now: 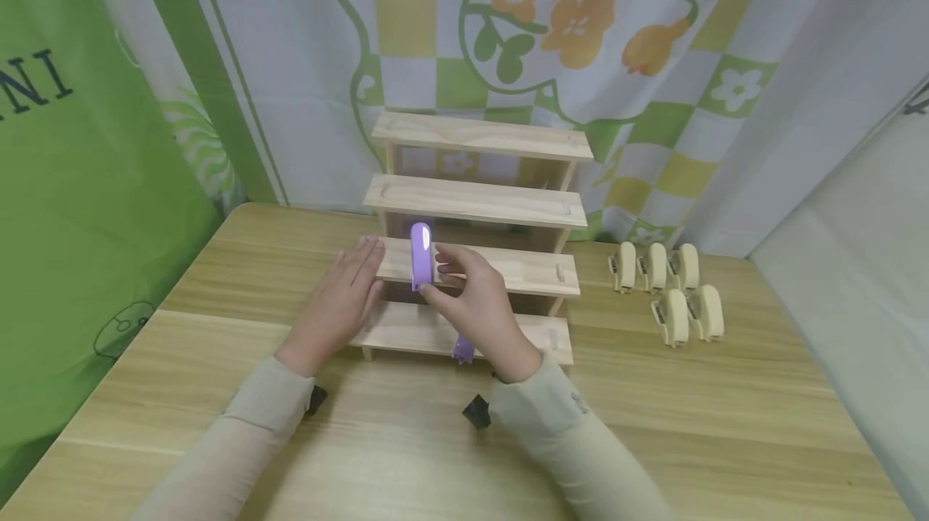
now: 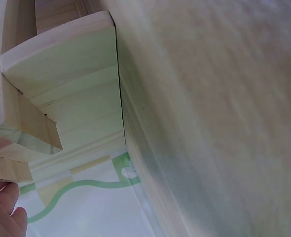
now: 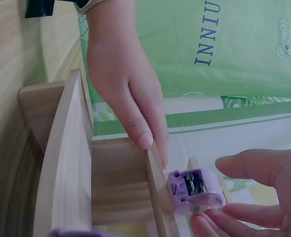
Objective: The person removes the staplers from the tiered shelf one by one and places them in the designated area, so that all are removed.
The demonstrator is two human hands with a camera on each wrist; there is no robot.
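Note:
A purple tape dispenser (image 1: 421, 256) stands on the second-lowest tier of a stepped wooden shelf (image 1: 479, 200). In the right wrist view the same dispenser (image 3: 197, 190) shows its dark inner part. My right hand (image 1: 475, 295) is around its right and near sides, its digits spread with a gap on one side and fingertips right at its edge. My left hand (image 1: 337, 295) rests with straight fingers on the left end of that tier. Below, a second purple dispenser (image 1: 463, 348) sits on the lowest tier, partly hidden by my right wrist.
Several cream tape dispensers (image 1: 671, 318) stand in two rows on the wooden table (image 1: 726, 424), right of the shelf. A patterned curtain (image 1: 414, 29) hangs close behind the shelf, and green cloth (image 1: 87, 182) hangs at the left.

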